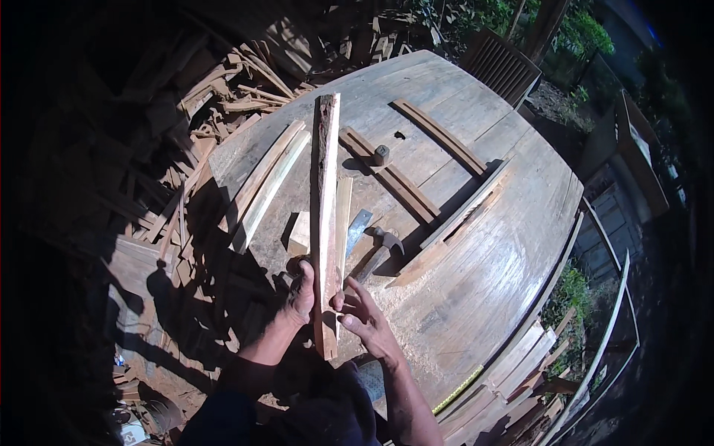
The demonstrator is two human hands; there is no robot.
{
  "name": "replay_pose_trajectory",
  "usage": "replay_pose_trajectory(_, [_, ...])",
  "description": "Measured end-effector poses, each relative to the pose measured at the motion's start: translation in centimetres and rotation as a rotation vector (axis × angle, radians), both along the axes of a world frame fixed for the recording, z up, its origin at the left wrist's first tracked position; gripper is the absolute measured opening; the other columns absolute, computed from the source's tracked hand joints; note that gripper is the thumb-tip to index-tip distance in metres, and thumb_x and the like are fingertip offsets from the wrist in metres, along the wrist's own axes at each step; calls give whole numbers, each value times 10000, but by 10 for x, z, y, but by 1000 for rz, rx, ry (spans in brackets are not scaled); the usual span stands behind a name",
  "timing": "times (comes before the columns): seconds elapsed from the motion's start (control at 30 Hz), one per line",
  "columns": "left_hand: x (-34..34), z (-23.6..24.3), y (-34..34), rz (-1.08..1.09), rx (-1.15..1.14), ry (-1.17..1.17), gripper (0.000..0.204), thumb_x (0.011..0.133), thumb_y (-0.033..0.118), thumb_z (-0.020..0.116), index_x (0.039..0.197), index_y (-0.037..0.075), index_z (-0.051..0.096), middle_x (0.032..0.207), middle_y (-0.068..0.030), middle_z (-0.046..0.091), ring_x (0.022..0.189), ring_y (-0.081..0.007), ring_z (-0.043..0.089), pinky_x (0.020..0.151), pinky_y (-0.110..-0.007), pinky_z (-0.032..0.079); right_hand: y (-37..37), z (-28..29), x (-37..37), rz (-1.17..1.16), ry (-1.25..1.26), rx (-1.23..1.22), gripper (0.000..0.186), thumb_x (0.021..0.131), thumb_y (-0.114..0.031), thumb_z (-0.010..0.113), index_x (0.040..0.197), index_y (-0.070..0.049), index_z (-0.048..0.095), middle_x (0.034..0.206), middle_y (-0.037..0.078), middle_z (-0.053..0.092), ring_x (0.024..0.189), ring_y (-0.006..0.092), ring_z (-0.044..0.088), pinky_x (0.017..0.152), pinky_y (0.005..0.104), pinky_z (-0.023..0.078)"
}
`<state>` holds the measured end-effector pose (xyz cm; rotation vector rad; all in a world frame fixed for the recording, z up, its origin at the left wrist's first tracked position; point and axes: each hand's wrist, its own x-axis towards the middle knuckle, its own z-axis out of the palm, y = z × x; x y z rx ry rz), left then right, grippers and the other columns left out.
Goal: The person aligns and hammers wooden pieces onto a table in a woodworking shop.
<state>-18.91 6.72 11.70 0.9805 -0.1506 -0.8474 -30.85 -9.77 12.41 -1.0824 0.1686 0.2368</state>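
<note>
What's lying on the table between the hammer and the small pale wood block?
In the head view, a flat metal blade lies between the hammer and the pale wood block; the held wooden strip also crosses that gap.

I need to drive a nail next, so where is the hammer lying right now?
In the head view the hammer lies on the wooden table, just right of the long strip of wood held in both hands, beside a metal square.
</note>
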Motion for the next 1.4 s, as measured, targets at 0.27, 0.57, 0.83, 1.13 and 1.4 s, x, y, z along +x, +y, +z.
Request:
replay_pose_trajectory(0.27, [-58, 8, -105, 143, 221, -669, 818, 880, 590, 753, 1395, 2, 511, 1160, -108, 594, 1014, -187, 590, 847, -370, 514, -57, 14, -99, -225, 194, -783, 793, 911, -358, 756, 1536, -36, 389, 1186, 287, 669, 875, 362, 720, 770, 431, 566])
replay_pose_trajectory(0.57, [-108, 1, -194, -335, 173, -1870, 647, 771, 425, 837, 1269, 70, 625, 1220, -113, 579, 1242, -310, 523, 1106, -480, 409, -178, -70, -291, -204, 324, -1639, 647, 847, -553, 726, 1263, -77, 589, 1018, 124, 644, 970, 329, 644, 856, 460, 485])
replay_pose_trajectory(0.83, [-88, -79, -268, -807, 493, -2007, 744, 701, 589, 820, 1220, 89, 636, 1145, -62, 595, 1159, -243, 539, 1002, -431, 418, -234, -92, -290, -219, 294, -1766, 624, 865, -560, 694, 1232, -65, 595, 1041, 130, 634, 985, 335, 634, 847, 456, 494])
replay_pose_trajectory(1.13, [-53, -132, -335, -599, 613, -2002, 651, 731, 627, 781, 1126, 126, 650, 1122, -49, 557, 1123, -242, 518, 922, -440, 410, -310, -116, -227, -252, 362, -1901, 610, 858, -464, 735, 1310, -88, 573, 1266, 138, 605, 1213, 345, 548, 1025, 489, 411])
replay_pose_trajectory(1.4, [-26, -152, -352, -419, 549, -2007, 709, 712, 796, 659, 1058, 177, 668, 1050, -19, 590, 1057, -210, 542, 861, -431, 398, -330, -141, -218, -277, 373, -1946, 725, 834, -419, 780, 1426, -90, 520, 1323, 151, 582, 1259, 347, 531, 1072, 501, 387])
